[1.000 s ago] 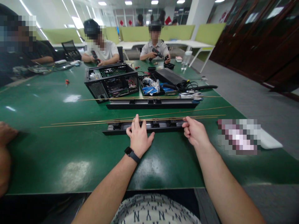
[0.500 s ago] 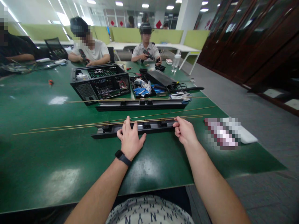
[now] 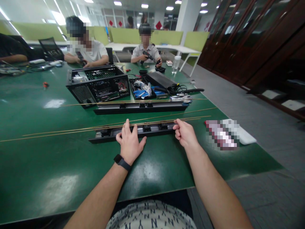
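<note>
Before me lies a long black channel-shaped rail [image 3: 157, 131] with dark blocks inside it. Several thin gold-coloured rods [image 3: 78, 129] stretch lengthwise over it and past both its ends. My left hand [image 3: 130, 141], wearing a dark watch, lies across the rail and rods with its fingers spread. At the rail's right end, my right hand [image 3: 185, 133] is closed, thumb and forefinger pinched at a rod. Its other fingers are curled in. Farther back sits a second black rail [image 3: 140, 109], with more thin rods along its top.
An open black computer case [image 3: 97, 84] stands behind the rails. Beside it are a tray of blue-white gloves [image 3: 143, 90], cables [image 3: 183, 89] and a clear bottle [image 3: 175, 64]. A white object [image 3: 245, 135] lies near the table's right edge. Two people across the table hold drill-like tools.
The view has shifted slightly, so most things sit farther left. The front rod's left tip now reaches farther left. Both hands keep nearly the same pose on the rail and rods.
</note>
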Action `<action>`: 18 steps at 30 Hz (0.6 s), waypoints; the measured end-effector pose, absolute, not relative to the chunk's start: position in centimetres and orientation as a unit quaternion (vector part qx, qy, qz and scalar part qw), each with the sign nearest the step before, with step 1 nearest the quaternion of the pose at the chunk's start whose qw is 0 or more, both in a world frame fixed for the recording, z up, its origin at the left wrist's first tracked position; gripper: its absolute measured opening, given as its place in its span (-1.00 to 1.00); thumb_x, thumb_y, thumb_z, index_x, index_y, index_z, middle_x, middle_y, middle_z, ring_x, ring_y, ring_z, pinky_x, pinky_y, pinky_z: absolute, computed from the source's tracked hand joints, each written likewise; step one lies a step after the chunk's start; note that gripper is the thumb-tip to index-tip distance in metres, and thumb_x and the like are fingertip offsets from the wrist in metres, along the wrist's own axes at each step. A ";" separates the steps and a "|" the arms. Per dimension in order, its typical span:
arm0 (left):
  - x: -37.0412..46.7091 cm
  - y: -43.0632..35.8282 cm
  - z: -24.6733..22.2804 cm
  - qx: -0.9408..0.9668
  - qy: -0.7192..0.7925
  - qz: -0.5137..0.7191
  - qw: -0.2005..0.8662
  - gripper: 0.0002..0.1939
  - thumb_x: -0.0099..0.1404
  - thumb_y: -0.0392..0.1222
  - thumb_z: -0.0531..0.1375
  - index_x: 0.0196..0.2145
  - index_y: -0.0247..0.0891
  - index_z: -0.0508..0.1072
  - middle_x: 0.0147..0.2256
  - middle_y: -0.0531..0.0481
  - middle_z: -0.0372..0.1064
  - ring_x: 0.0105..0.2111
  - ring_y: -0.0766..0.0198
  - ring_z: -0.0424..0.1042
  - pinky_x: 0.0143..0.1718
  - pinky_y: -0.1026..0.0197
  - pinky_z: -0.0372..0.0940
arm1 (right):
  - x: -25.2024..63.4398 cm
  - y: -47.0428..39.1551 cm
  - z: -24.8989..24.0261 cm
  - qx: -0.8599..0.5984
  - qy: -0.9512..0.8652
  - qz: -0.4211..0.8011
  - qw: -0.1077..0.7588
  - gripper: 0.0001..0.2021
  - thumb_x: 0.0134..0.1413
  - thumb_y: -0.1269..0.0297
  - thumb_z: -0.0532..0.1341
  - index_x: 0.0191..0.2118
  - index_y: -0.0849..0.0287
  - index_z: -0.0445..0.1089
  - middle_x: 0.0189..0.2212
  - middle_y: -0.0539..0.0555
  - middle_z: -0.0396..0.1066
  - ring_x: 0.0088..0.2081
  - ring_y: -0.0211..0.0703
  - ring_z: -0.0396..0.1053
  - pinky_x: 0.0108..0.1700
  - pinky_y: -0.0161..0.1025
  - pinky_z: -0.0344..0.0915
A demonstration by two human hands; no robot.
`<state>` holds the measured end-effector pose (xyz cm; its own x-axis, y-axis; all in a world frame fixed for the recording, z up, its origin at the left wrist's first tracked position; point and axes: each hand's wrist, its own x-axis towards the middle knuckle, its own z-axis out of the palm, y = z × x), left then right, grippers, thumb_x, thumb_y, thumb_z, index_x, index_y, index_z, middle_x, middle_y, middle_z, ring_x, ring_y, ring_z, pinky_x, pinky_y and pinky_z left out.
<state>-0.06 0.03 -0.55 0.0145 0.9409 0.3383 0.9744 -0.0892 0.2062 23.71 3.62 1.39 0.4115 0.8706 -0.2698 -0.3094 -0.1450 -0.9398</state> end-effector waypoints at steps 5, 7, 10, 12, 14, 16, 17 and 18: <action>-0.1 0.0 -0.5 -0.711 -0.674 -0.195 0.043 -0.32 0.33 0.11 0.26 0.31 -0.25 0.39 0.52 -0.39 -0.17 0.41 -0.26 0.08 0.21 -0.31 0.16 | 23.7 3.7 1.4 -0.581 -0.233 0.475 0.619 -0.83 0.30 0.21 0.30 -0.28 0.17 0.38 -0.63 -0.12 0.36 -0.80 -0.45 0.03 -0.82 -0.44 -0.13; -0.1 0.1 -0.5 -0.711 -0.674 -0.195 0.043 -0.32 0.33 0.11 0.26 0.31 -0.25 0.39 0.52 -0.39 -0.17 0.41 -0.27 0.08 0.21 -0.30 0.16 | 23.7 3.6 1.4 -0.575 -0.243 0.486 0.612 -0.83 0.28 0.22 0.31 -0.29 0.19 0.39 -0.63 -0.12 0.35 -0.80 -0.45 0.03 -0.82 -0.45 -0.13; -0.1 0.1 -0.5 -0.711 -0.673 -0.197 0.044 -0.31 0.32 0.11 0.26 0.31 -0.25 0.39 0.51 -0.39 -0.16 0.41 -0.27 0.09 0.21 -0.30 0.16 | 23.6 3.5 1.3 -0.568 -0.255 0.503 0.600 -0.82 0.26 0.21 0.33 -0.28 0.21 0.41 -0.63 -0.11 0.36 -0.79 -0.46 0.03 -0.81 -0.45 -0.13; -0.1 0.1 -0.5 -0.712 -0.672 -0.198 0.045 -0.32 0.32 0.10 0.26 0.31 -0.25 0.39 0.51 -0.39 -0.15 0.41 -0.26 0.09 0.20 -0.30 0.17 | 23.6 3.5 1.3 -0.567 -0.255 0.506 0.598 -0.80 0.27 0.18 0.33 -0.27 0.20 0.41 -0.63 -0.10 0.37 -0.79 -0.46 0.03 -0.81 -0.45 -0.12; -0.1 0.1 -0.5 -0.712 -0.672 -0.198 0.047 -0.31 0.33 0.11 0.26 0.31 -0.25 0.38 0.51 -0.40 -0.15 0.41 -0.26 0.09 0.20 -0.30 0.17 | 23.6 3.5 1.3 -0.571 -0.245 0.500 0.604 -0.81 0.29 0.18 0.31 -0.26 0.19 0.40 -0.63 -0.10 0.37 -0.79 -0.45 0.03 -0.81 -0.45 -0.12; -0.1 0.0 -0.5 -0.712 -0.672 -0.197 0.048 -0.32 0.33 0.11 0.25 0.31 -0.26 0.38 0.51 -0.40 -0.15 0.41 -0.25 0.09 0.19 -0.31 0.17 | 23.7 3.7 1.2 -0.574 -0.235 0.489 0.613 -0.83 0.32 0.20 0.28 -0.27 0.18 0.38 -0.63 -0.11 0.36 -0.79 -0.44 0.03 -0.82 -0.45 -0.12; -0.1 0.0 -0.5 -0.713 -0.671 -0.197 0.047 -0.32 0.34 0.11 0.25 0.31 -0.26 0.38 0.51 -0.40 -0.15 0.41 -0.25 0.09 0.19 -0.31 0.17 | 23.7 3.7 1.1 -0.575 -0.233 0.484 0.617 -0.83 0.33 0.21 0.27 -0.27 0.17 0.37 -0.63 -0.11 0.36 -0.79 -0.44 0.03 -0.82 -0.44 -0.12; -0.1 0.0 -0.5 -0.713 -0.671 -0.198 0.046 -0.32 0.34 0.11 0.25 0.31 -0.25 0.38 0.51 -0.40 -0.15 0.41 -0.26 0.09 0.19 -0.31 0.17 | 23.7 3.8 1.1 -0.574 -0.233 0.482 0.620 -0.84 0.33 0.23 0.26 -0.28 0.17 0.37 -0.63 -0.12 0.35 -0.79 -0.44 0.03 -0.82 -0.45 -0.11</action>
<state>-0.12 0.00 -0.49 0.0212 0.9388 0.3437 0.9753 -0.0950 0.1993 23.75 3.76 1.09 0.4268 0.8647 -0.2649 -0.3304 -0.1236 -0.9357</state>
